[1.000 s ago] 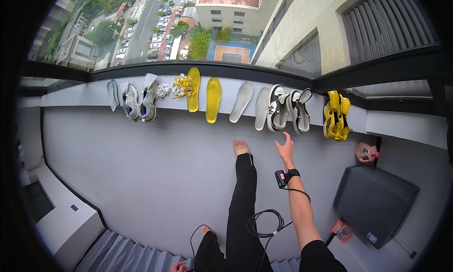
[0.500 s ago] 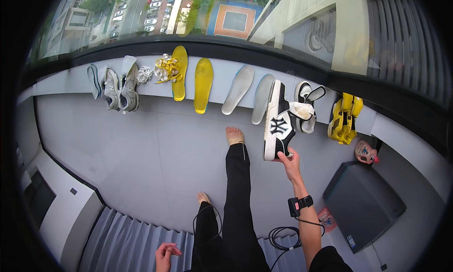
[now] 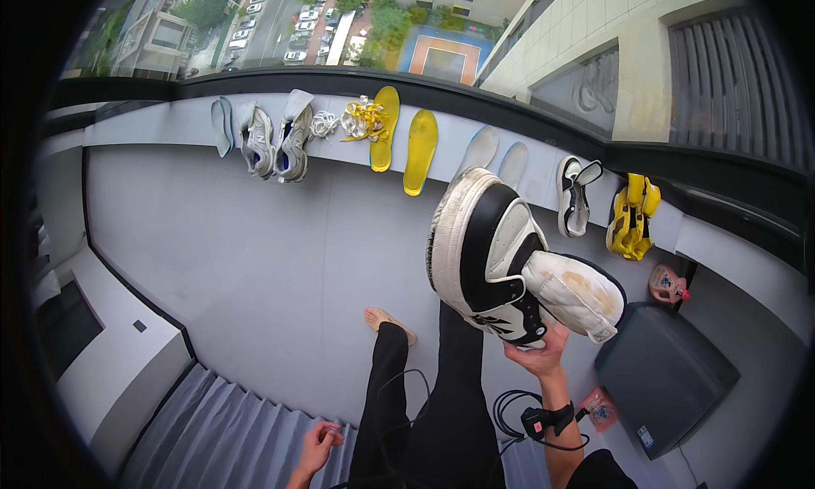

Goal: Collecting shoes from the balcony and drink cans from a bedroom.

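My right hand [image 3: 543, 351] grips a black-and-white sneaker [image 3: 488, 243], lifted close to the camera with its toe away from me. Its tongue [image 3: 573, 294] is pulled out and stained brownish, and no lace shows in it. Low on the left, my left hand [image 3: 318, 445] holds nothing, its fingers loosely curled. On the ledge beyond stands the matching sneaker [image 3: 574, 202]. Two whitish insoles [image 3: 514, 162] lie partly behind the held sneaker. Left of them are two yellow insoles [image 3: 421, 152], yellow-and-white laces [image 3: 365, 120], white laces [image 3: 323, 124] and grey-white sneakers [image 3: 294, 141].
Pale insoles [image 3: 222, 126] rest at the ledge's left end, yellow shoes [image 3: 633, 222] toward its right. A pink bottle [image 3: 667, 283] stands by a dark box-shaped appliance [image 3: 666, 379]. A black cable [image 3: 514, 404] hangs near my right wrist device. A grey curtain [image 3: 238, 429] hangs behind.
My right hand has brought the sneaker up and nearer, tilting it so its tongue flops to the right. My feet and the view have shifted. My left hand stays low.
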The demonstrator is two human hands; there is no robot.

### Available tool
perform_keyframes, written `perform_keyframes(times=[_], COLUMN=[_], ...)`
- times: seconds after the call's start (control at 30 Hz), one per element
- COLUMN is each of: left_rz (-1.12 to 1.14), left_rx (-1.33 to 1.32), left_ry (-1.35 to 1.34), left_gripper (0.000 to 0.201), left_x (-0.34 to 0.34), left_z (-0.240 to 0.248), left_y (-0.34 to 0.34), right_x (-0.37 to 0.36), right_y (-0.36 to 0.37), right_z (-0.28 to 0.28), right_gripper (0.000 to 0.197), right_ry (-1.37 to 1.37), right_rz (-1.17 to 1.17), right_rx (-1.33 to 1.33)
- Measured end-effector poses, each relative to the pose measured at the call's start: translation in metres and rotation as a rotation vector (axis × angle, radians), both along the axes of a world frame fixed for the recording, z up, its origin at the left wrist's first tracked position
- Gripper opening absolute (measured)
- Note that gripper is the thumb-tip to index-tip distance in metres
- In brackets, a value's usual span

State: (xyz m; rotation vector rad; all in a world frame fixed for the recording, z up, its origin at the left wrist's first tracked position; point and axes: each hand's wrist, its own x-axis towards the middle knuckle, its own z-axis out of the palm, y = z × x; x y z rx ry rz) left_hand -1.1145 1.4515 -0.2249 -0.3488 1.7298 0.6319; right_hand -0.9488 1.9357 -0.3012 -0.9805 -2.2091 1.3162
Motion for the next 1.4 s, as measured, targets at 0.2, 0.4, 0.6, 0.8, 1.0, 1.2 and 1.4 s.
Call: perform_keyframes(times=[0.2,0.4,0.6,0.8,1.0,1.2,1.4], left_rz=[0.104,-0.008,-0.074,-0.135,-0.245,-0.271,-0.141], left_rx=[-0.004,0.091,0.103,0.062,-0.101,-0.096,-0.110], left_ry=[0.075,0.035,0.039,0.024,0.014,-0.028,-0.006], left_gripper=[0.018,0.018,0.017,0.016,0.032,0.031,0.018], left_x=[0.002,0.029,0.034,0.036,0.029,0.023,0.005], left_z=[0.016,0.003,0.006,-0.011,-0.014,-0.021,-0.026], left_y=[-0.014,0.003,0.036,0.033,0.066,0.169,0.226], right_x=[-0.013,0.003,0.004,0.088,0.115,0.125,0.134], right_y=[-0.028,-0.035,-0.015,0.015,0.104,0.168,0.200], right_z=[0.014,0.017,0.001,-0.145,-0.289,-0.376,-0.362], right_gripper=[0.043,0.039,0.036,0.035,0.034,0.038,0.046], right_ry=[0.071,-0.024,-0.233,-0.547,-0.683,-0.518,-0.687], right_rz=[0.123,0.264,0.238,-0.105,-0.325,-0.313,-0.795], right_rx=[-0.072,-0.050,0.041,-0.007,0.083,0.098,-0.193])
